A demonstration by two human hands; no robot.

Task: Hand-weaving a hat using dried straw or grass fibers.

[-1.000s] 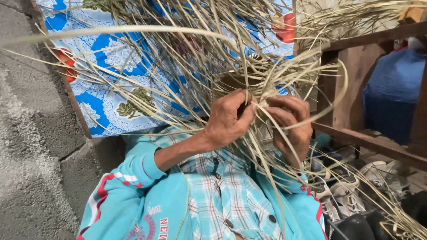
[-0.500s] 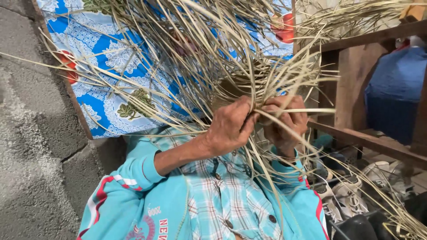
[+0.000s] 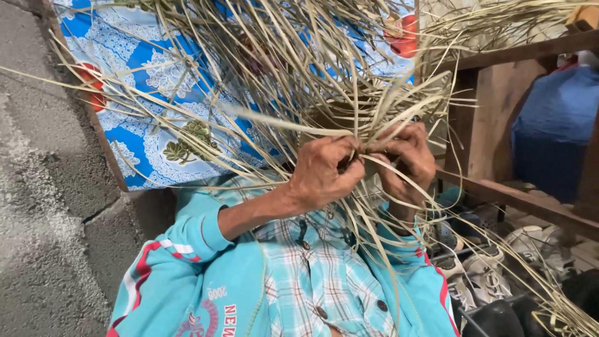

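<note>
Straw strips (image 3: 299,81): pale tan. Cloth (image 3: 156,93) was blue w/ white floral print. Jacket (image 3: 206,274) turquoise; shirt (image 3: 312,274) plaid.

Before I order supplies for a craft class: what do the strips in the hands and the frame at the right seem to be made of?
The strips look like dried plant leaf or reed: pale straw colour, flat, narrow, matte, bending without snapping. Both the left hand and the right hand pinch them where they cross. The frame looks like unpainted brown wood, with visible grain and squared bars.
</note>
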